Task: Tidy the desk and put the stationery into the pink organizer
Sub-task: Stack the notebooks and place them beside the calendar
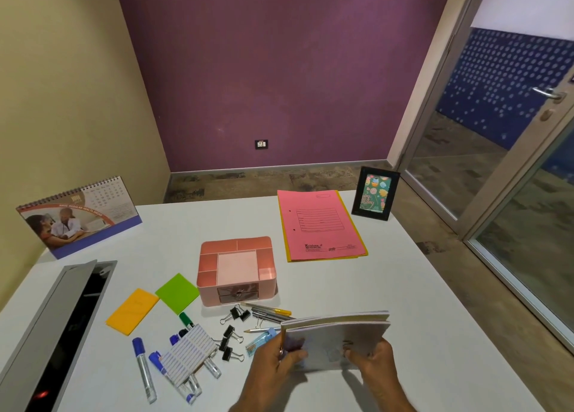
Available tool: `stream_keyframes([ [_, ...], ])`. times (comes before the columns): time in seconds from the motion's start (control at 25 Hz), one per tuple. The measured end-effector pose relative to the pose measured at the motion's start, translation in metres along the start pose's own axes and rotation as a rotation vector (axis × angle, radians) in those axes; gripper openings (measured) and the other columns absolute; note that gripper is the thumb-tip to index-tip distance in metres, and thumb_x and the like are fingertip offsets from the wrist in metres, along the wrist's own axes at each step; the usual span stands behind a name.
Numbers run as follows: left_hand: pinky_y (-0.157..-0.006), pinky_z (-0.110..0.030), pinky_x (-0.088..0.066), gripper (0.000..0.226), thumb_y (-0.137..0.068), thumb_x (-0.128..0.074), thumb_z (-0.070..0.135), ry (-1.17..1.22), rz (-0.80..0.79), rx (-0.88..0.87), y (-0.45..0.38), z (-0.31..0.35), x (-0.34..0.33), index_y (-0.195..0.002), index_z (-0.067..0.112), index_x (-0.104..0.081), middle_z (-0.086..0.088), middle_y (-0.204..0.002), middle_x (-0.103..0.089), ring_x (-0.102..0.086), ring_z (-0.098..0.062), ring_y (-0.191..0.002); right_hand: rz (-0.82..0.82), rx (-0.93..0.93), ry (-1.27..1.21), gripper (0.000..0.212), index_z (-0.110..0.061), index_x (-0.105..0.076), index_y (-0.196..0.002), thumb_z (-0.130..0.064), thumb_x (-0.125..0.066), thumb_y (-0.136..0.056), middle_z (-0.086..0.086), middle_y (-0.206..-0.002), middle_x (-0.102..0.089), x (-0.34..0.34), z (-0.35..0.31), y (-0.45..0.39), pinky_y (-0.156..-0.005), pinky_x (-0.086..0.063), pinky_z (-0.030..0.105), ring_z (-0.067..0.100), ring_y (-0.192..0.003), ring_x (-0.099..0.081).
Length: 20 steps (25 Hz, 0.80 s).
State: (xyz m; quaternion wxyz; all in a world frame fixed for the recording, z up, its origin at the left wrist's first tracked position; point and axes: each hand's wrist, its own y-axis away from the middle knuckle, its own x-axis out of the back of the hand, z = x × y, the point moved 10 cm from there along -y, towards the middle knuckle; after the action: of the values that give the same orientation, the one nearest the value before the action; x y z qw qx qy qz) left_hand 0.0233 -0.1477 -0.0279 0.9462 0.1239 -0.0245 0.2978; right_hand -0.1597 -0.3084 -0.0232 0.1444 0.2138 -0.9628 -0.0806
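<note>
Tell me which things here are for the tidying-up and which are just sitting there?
For the tidying:
pink organizer
markers
binder clips
pens
sticky notes
striped pad
notebooks, held by left hand and right hand

Just sitting there:
calendar
photo frame
pink folder

1. Left hand [273,360]: bare. No glove, ring or other item is visible on the fingers or the back of the hand.
2. Right hand [374,360]: bare. No glove or ring is visible.
3. Left forearm [248,397]: uncovered as far as the lower frame edge. No sleeve, cuff or watch is visible.
4. Right forearm [396,396]: uncovered as far as the lower frame edge. No sleeve, cuff or wristband is visible.
5. No other part of the person is in view.
</note>
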Motion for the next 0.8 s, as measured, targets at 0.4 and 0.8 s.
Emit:
stream_keyframes([
  [0.4, -0.083, -0.018, -0.052, 0.031, -0.072, -0.065, 0.016, -0.177, -0.089, 0.107, 0.001, -0.017, -0.005, -0.103, 0.022, -0.067, -0.006, -0.105, -0.07, -0.065, -0.009, -0.095, 0.031, -0.129, 0.176, 0.025, -0.009, -0.069, -0.078, 0.008, -0.082, -0.065, -0.014, -0.056, -0.066, -0.005, 0.05, 0.006, -0.055, -0.044, 0.001, 0.008, -0.058, -0.068],
  [0.8, -0.066, -0.005, -0.045, 0.032, -0.082, -0.067, 0.016, -0.551, -0.007, 0.007, 0.005, 0.009, 0.014, -0.114, 0.017, -0.063, 0.007, -0.092, -0.064, -0.063, 0.011, -0.072, -0.085, -0.039, 0.164, 0.03, -0.017, -0.074, -0.083, 0.012, -0.069, -0.08, -0.004, -0.079, -0.074, -0.011, 0.006, 0.006, -0.061, -0.043, 0.001, 0.013, -0.087, -0.064],
])
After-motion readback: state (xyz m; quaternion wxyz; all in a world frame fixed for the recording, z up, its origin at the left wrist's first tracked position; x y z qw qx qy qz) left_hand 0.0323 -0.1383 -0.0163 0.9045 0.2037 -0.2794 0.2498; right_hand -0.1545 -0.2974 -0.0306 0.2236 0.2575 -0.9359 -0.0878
